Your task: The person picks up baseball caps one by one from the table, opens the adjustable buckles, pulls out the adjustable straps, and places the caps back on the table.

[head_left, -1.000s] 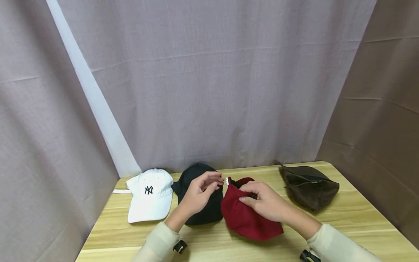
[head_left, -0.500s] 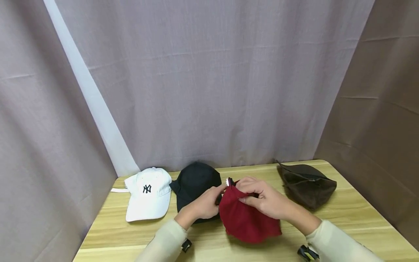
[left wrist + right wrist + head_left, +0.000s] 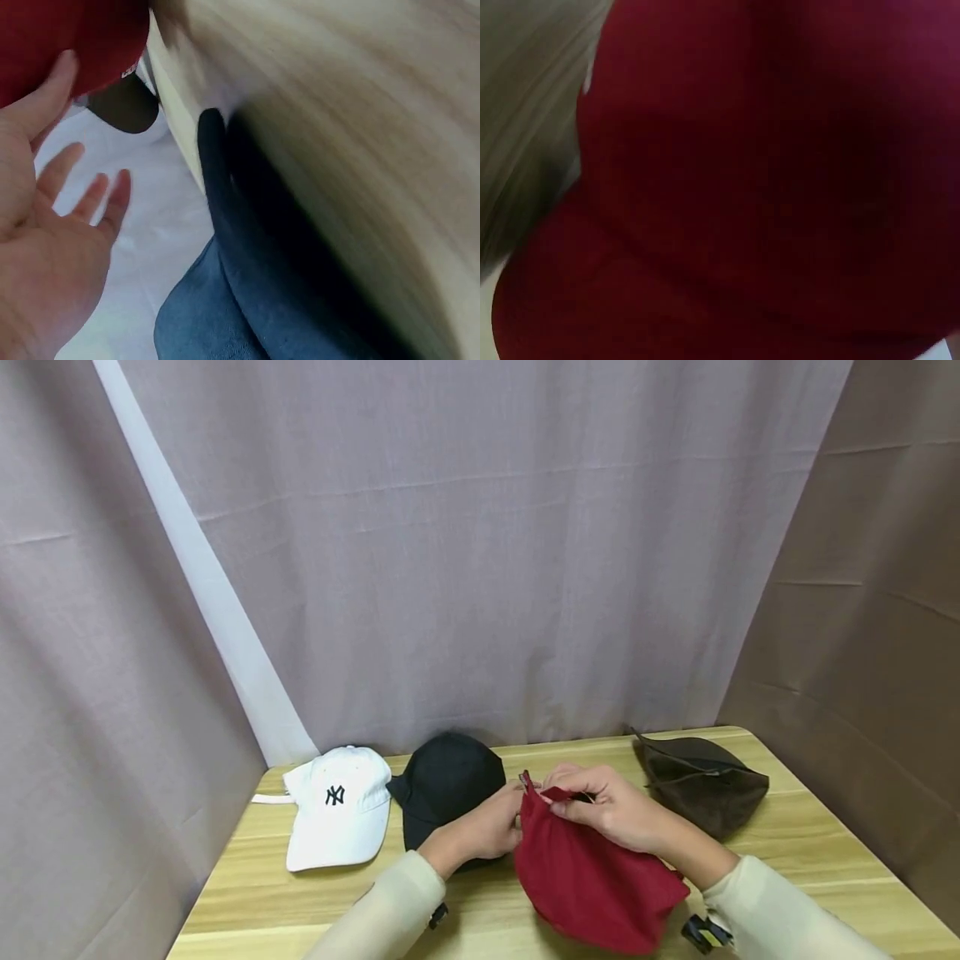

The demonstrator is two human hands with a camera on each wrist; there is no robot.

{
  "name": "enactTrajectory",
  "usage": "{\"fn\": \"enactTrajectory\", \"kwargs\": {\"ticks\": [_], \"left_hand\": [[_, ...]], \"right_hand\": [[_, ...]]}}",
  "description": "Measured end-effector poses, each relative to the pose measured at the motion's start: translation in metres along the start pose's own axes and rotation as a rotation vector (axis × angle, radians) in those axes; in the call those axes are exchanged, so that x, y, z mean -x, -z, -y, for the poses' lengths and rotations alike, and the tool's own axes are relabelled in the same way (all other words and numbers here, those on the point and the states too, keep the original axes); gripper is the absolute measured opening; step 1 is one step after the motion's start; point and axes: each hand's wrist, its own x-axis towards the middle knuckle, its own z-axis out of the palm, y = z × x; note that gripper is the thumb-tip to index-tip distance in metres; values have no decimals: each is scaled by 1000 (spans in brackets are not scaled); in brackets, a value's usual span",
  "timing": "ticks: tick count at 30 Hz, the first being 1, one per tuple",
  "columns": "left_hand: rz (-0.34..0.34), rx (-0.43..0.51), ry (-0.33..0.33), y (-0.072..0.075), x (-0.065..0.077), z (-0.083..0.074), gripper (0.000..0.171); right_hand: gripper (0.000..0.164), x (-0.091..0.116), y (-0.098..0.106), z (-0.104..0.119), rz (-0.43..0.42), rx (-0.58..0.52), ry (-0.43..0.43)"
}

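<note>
A dark red cap, crown hanging down, is held above the table near its front. My right hand pinches its upper rim between thumb and fingers. My left hand is at the cap's left edge, some fingertips hidden behind it. In the left wrist view the thumb of this left hand lies against the red cap while other fingers are loosely bent. Whether it pinches the fabric is hidden. Red cloth fills most of the right wrist view; the right fingers do not show there.
A black cap lies behind the left hand. To its left sits a white cap with a dark logo. A dark brown hat rests behind the right forearm. The wooden table backs onto grey curtains.
My left hand has come from over the black cap to the red cap's left edge. The red cap has tilted, its lower part swinging right and toward me. The right hand keeps its pinch.
</note>
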Motion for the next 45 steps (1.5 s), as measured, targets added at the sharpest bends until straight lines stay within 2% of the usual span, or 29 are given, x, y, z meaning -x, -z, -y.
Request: {"fn": "enactTrajectory", "kwargs": {"ticks": [1,2,4,6,7,8,9,10,12,16,17,21,26,31,33,36,40,45], "left_hand": [[-1,-12,-3,-1,0,0,25],[-16,-43,-27,-10,0,9,23],[-26,-51,-36,-12,2,10,20],[-49,-44,-49,-12,5,9,16],[-54,-29,-50,-6,6,1,11],[-70,-13,-52,-6,7,0,5],[-74,41,-25,2,9,-9,8],[-106,43,-28,-2,11,-3,16],[-130,126,12,-3,13,-3,24],[-155,293,79,-8,13,-3,19],[-141,371,112,-5,12,-10,16],[-124,526,152,-8,8,-13,25],[-130,581,212,-13,7,-13,26],[-191,667,289,-19,3,-11,18],[-216,680,303,-21,1,-11,17],[-251,700,335,-21,-6,-12,17],[-286,740,414,-24,-13,-13,23],[-342,836,512,-30,-18,-13,28]], "right_hand": [[28,0,0,0,-8,18,-17],[28,1,1,0,-17,37,-34],[27,3,2,0,-35,80,-53],[27,4,6,1,-56,118,-91],[25,5,8,2,-65,133,-114],[22,6,11,3,-79,156,-142],[19,7,14,4,-96,185,-174],[16,8,16,5,-111,216,-205],[18,10,21,5,-152,304,-274],[37,16,30,2,-238,463,-350],[39,18,32,0,-262,499,-358],[29,22,39,-6,-395,568,-339],[20,23,47,-7,-599,549,-288],[25,25,52,-8,-705,522,-300],[28,26,52,-9,-726,535,-305],[29,28,52,-13,-715,559,-282],[29,30,49,-20,-664,584,-220],[28,29,45,-30,-655,638,-167]]}}
